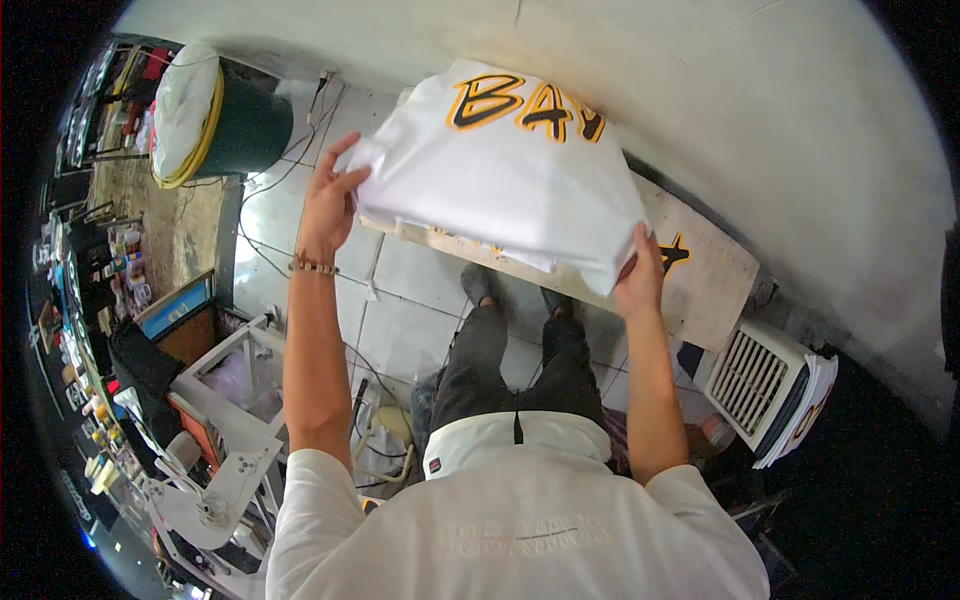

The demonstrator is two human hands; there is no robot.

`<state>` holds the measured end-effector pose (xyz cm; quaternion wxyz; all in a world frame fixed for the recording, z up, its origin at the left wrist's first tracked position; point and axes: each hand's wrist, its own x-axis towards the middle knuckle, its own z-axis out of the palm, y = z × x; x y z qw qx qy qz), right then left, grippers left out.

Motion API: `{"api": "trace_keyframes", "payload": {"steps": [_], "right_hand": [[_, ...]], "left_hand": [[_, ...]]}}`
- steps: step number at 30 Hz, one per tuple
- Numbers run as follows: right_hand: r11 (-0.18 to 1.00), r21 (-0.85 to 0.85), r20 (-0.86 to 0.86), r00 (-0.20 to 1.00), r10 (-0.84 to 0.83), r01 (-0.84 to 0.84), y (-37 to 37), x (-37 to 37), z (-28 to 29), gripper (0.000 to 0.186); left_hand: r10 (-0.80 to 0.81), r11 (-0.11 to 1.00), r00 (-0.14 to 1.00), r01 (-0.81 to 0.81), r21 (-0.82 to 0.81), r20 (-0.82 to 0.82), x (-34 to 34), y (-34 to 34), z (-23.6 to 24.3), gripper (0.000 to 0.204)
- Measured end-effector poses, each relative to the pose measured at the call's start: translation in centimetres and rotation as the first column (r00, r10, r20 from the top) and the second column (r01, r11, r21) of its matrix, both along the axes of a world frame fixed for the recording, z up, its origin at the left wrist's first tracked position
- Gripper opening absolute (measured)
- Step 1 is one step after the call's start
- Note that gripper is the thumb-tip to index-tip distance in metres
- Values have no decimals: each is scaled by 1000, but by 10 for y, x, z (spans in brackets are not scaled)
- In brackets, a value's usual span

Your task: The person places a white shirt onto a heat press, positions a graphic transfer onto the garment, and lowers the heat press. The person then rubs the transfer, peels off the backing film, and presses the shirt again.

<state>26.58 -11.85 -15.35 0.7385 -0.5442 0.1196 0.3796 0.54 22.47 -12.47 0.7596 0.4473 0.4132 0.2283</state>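
Observation:
I hold a white printed cloth, with large black lettering outlined in orange near its far edge, stretched between both hands over a pale board or bench top. My left hand, with a beaded bracelet at the wrist, grips the cloth's left edge between thumb and fingers. At its near right corner, my right hand has hold of the fabric, most of its fingers hidden beneath. Under the cloth lies more white printed material, its edge showing. The pale board extends past the right hand, with a black-and-orange print on it.
A plain wall rises behind the bench. Far left stands a dark green bin with a white bag, and cables run over the tiled floor. A white slatted crate sits at right; a white frame table stands left.

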Motion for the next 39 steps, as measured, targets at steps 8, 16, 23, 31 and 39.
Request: {"api": "trace_keyframes", "payload": {"steps": [8, 16, 23, 31, 39], "right_hand": [[908, -418, 163, 980, 113, -35, -57, -103, -135, 55], [704, -705, 291, 870, 398, -86, -86, -147, -190, 51], [614, -781, 293, 798, 527, -119, -99, -160, -197, 44], [547, -770, 50, 824, 565, -329, -118, -170, -238, 29], [514, -750, -86, 832, 548, -416, -131, -169, -279, 27]], "left_hand": [[102, 981, 972, -133, -142, -210, -85, -44, -130, 38], [-70, 984, 903, -6, -176, -424, -135, -73, -196, 22], [-163, 984, 803, 178, -30, -574, -157, -88, -229, 26], [-184, 900, 563, 426, 93, -806, -164, -108, -260, 30], [-115, 859, 422, 497, 123, -899, -160, -112, -271, 27]]}}
